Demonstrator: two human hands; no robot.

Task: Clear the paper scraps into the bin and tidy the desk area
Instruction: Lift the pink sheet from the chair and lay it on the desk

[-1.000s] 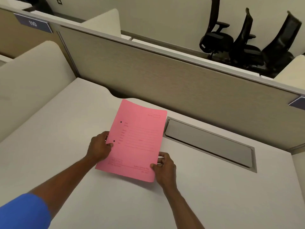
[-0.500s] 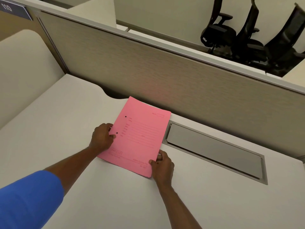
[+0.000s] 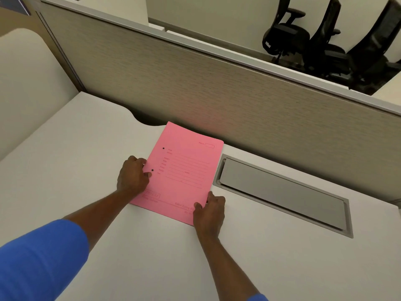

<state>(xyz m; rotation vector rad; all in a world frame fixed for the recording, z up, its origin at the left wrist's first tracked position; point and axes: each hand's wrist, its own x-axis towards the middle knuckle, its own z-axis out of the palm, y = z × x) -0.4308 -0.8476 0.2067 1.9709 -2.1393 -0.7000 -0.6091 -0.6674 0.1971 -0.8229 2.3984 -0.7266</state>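
- We cannot read most of the print on the pink folder (image 3: 184, 170): the lines of text, the small box near its far right corner and the stamp near its near left corner are too faint and small to make out.
- Our left hand (image 3: 132, 177) covers part of the folder's left edge, and our right hand (image 3: 210, 211) covers its near right corner, so we cannot see that corner.
- Whether the folder lies quite flat on the worktop (image 3: 65, 170) or is lifted a little at the near edge, we cannot tell.
- We see no bin and no scraps in this view; only the folder lies on the worktop.
- The blue sleeve (image 3: 41, 259) on the left arm is cut off by the picture's edge, and only a sliver of blue shows at the right arm.
- The black office chairs (image 3: 308, 40) beyond the partition panel (image 3: 217, 88) are half hidden by it and cut off at 1 o'clock.
- The folder sits at the middle of the worktop, its far edge close to the partition, tilted so that its top leans towards 1 o'clock.
- The left hand grips the folder at its 9 o'clock edge, thumb on top beside the lower punched hole.
- The right hand pinches the folder at its 5 o'clock corner, thumb on top.
- The grey hatch (image 3: 282, 192) set into the worktop lies just beside the folder at 3 o'clock.
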